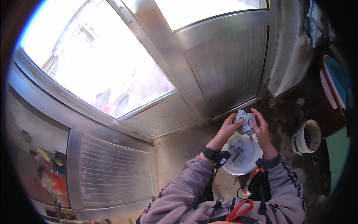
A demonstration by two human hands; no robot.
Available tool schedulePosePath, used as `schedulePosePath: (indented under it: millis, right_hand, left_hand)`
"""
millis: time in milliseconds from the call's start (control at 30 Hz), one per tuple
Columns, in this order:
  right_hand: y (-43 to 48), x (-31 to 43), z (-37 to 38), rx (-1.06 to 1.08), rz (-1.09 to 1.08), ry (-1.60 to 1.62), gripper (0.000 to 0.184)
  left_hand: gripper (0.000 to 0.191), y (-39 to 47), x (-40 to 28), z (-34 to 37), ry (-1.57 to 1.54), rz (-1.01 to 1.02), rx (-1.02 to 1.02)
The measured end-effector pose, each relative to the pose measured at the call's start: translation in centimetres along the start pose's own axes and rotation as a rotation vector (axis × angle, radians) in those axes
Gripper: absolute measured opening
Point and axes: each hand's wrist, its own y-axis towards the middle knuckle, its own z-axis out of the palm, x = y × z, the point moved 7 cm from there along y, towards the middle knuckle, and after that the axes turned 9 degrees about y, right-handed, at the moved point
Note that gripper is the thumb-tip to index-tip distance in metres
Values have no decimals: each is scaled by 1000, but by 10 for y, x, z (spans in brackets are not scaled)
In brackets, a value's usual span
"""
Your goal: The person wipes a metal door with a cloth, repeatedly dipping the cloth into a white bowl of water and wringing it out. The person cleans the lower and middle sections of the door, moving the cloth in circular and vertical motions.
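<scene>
A crumpled grey-blue cloth [245, 122] is bunched up between my two hands, over the far rim of a white basin [228, 168]. My left hand [230, 127] grips it from the left, with the thumb pressed across its front. From the right, my right hand [260, 127] holds the same bundle, thumb on the cloth and fingers curled around its side. Below, the basin holds water with pale suds [246, 152] and something dark in the middle that I cannot make out. A short end of the cloth hangs down towards the basin.
A dirty white bucket [311, 137] stands on the stained floor to the right. Beyond it are a pink-and-blue basin [332, 81] and a green surface [338, 156]. Metal-framed door panels [229, 67] rise ahead, and a ribbed panel [116, 170] is at the left.
</scene>
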Motion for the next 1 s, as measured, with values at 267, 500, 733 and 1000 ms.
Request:
schedulePosePath:
  millis: [267, 500, 733, 1000]
  right_hand:
    - [1, -1, -4, -11, -15, 88, 50]
    - [-1, 0, 10, 80, 47, 246, 50]
    - [-12, -1, 24, 131, 111, 344, 58]
    - [-15, -6, 20, 79, 195, 212, 62]
  left_hand:
    - [50, 3, -5, 12, 27, 141, -1]
    - [38, 2, -12, 2, -254, 109, -169]
    - [41, -3, -7, -7, -322, 81, -183]
    - [47, -5, 3, -6, -206, 28, -160]
